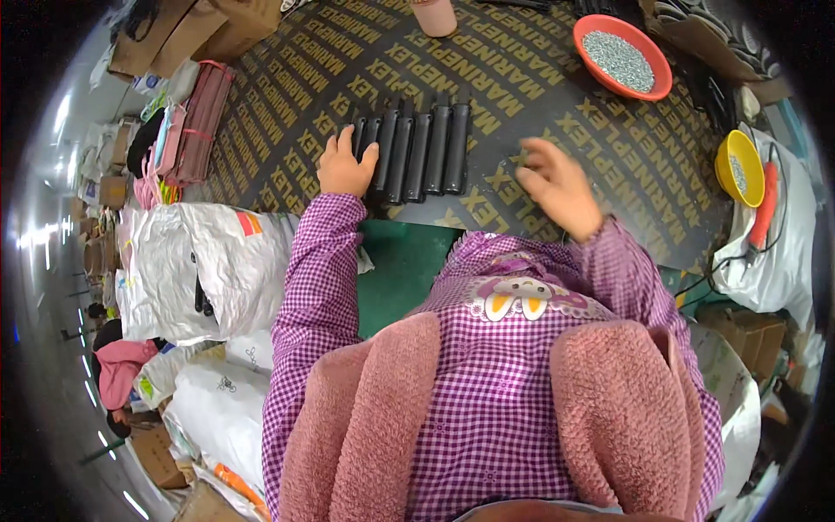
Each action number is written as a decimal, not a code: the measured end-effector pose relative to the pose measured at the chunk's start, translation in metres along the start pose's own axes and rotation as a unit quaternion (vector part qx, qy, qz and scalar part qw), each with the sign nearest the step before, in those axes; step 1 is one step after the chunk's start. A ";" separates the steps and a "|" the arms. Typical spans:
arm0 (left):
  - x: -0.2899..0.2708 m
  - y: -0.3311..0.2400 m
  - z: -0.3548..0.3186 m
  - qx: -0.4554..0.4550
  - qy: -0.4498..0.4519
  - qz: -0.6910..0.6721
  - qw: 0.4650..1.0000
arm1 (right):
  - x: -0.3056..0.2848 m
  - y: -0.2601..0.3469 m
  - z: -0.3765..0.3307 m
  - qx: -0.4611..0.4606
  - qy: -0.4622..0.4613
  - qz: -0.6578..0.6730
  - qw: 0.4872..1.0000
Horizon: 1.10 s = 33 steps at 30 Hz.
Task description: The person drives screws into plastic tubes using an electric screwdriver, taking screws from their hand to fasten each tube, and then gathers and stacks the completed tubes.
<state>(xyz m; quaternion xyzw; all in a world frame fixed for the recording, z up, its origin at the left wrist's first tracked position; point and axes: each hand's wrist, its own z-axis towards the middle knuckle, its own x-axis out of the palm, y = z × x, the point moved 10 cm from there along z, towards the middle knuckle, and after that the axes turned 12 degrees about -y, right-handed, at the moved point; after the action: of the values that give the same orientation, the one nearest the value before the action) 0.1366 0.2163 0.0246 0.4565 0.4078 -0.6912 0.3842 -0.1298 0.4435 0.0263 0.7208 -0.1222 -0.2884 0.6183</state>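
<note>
Several slim black tube-shaped pieces (419, 155) lie side by side in a slanting row on the dark board tabletop (487, 70). At the left end of this row rests my left hand (344, 165), its fingers spread and its thumb over the leftmost pieces, partly covering them. My right hand (561, 187) hovers to the right of the row, apart from it. Its fingers are half bent, with a gap between thumb and forefinger; I see nothing clearly held in it. What the curled fingers hide cannot be made out.
A red bowl (665, 74) of small silvery metal parts stands at the far right. Nearer is a yellow bowl (757, 178) of similar parts, beside a red-handled corded tool (765, 204). A pink cup (435, 17) stands at the back; white sacks (200, 270) lie left.
</note>
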 end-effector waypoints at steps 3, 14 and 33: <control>-0.003 -0.017 -0.007 0.011 -0.027 -0.002 1.000 | 0.025 0.025 0.021 -0.102 -0.010 -0.109 0.989; 0.004 -0.129 -0.061 0.080 0.020 -0.117 0.990 | -0.038 0.003 0.007 -0.133 -0.076 -0.284 0.946; 0.017 -0.263 -0.109 0.199 0.068 -0.282 0.936 | -0.191 -0.035 -0.072 -0.125 -0.277 -0.252 0.919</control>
<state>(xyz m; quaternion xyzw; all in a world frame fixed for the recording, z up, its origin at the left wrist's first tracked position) -0.0712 0.4112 0.0375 0.4359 0.3984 -0.8057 0.0463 -0.2487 0.6115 0.0483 0.5358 -0.0654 -0.6356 0.5520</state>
